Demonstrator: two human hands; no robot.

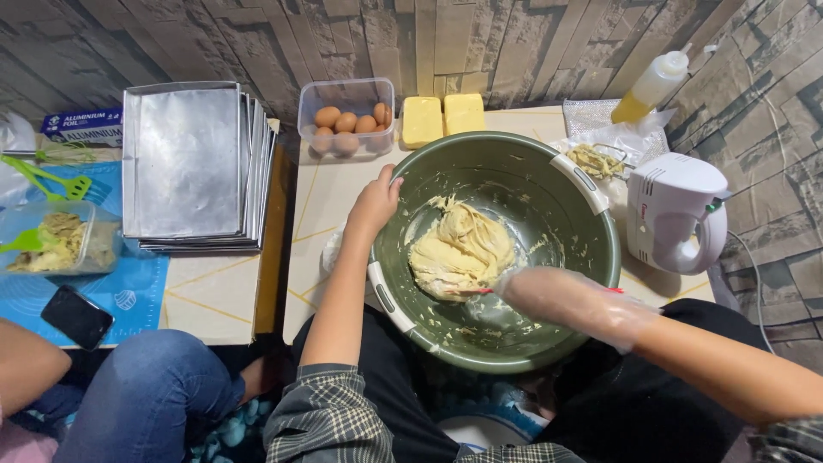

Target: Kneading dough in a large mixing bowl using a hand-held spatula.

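A large green bowl (591, 257) sits at the table's near edge with a mound of pale yellow dough (461, 249) inside. My left hand (375, 204) grips the bowl's left rim. My right hand (557, 300), in a clear plastic glove, reaches into the bowl from the right and holds a red-handled tool (476, 291) pressed into the dough; its working end is buried in the dough.
A white hand mixer (677, 210) lies right of the bowl. Behind are a tub of eggs (347, 120), two butter blocks (441, 118) and a squeeze bottle (651, 86). Stacked metal trays (193, 163), a phone (75, 315) and another person's knee (146, 386) are at left.
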